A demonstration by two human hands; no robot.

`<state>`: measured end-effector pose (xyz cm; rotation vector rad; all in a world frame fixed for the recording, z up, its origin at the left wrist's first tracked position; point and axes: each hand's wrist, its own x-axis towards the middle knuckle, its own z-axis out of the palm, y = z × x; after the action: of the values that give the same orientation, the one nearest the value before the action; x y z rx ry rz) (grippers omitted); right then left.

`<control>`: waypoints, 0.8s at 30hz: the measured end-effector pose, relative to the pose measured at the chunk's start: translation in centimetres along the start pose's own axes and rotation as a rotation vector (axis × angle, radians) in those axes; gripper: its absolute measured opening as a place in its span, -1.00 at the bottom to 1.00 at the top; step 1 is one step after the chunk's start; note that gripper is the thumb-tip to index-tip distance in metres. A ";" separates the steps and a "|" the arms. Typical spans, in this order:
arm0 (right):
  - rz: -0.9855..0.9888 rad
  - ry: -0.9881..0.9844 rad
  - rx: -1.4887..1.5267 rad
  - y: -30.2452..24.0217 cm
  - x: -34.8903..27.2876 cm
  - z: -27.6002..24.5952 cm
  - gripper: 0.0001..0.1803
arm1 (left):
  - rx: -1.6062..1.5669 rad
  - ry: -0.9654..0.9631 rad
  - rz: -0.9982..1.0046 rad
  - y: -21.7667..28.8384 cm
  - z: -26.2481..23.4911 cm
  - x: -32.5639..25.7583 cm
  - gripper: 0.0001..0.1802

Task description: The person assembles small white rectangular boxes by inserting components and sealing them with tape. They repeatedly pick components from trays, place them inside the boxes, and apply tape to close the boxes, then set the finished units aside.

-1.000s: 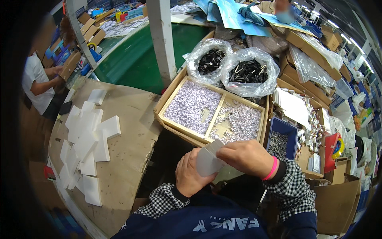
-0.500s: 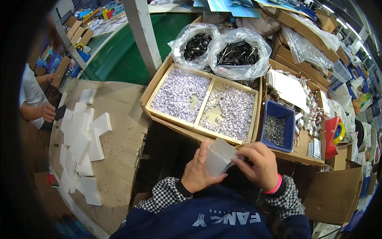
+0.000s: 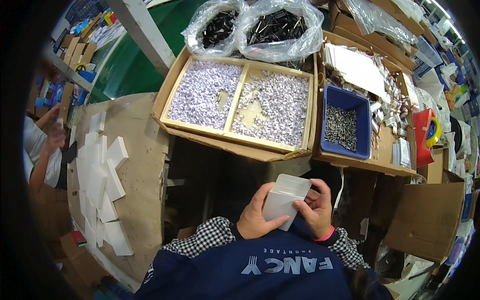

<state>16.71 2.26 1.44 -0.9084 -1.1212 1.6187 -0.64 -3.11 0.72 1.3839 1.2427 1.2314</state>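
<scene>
Low in the frame's centre, the left hand [image 3: 256, 216] curls shut around a small white box [image 3: 285, 200] while the right hand [image 3: 316, 210] pinches its far side; both should grip evenly, by my judgement, keeping its open top square. Above sits a divided tray [image 3: 239, 102].

Both forearms come up from the lower edge in checked sleeves and meet close before the chest. The left hand [image 3: 256, 216] is cupped, thumb raised and fingers curled inward. The right hand [image 3: 316, 210] faces it, fingers bent, a pink band at its wrist
</scene>
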 end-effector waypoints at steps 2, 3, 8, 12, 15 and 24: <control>0.004 -0.016 0.096 1.0 -0.5 -0.8 -0.58 | -0.215 -0.067 -0.146 -0.6 0.1 -0.6 -0.14; 0.041 -0.018 0.075 1.6 -0.7 -1.0 -0.59 | -0.363 -0.103 -0.230 -0.9 0.2 -0.8 -0.18; 0.152 -0.004 -0.051 2.8 -2.1 -1.7 -0.71 | -0.394 -0.109 -0.306 -1.5 -0.1 -2.3 -0.38; 0.084 -0.068 -0.237 2.2 -1.4 -1.6 -0.87 | -0.281 -0.032 -0.275 -2.0 -0.7 -2.1 -0.64; 0.154 -0.053 -0.115 1.7 -0.7 -0.7 -0.83 | -0.470 0.090 -0.347 -1.9 -0.4 -1.2 -0.87; 0.306 -0.195 0.111 1.1 0.0 -0.8 -0.70 | -1.041 0.071 -0.610 -0.7 -1.8 1.0 -0.89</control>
<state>17.13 2.36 0.18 -0.8964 -1.0473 2.0356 -2.49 -2.01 0.32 0.1812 0.7473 1.1871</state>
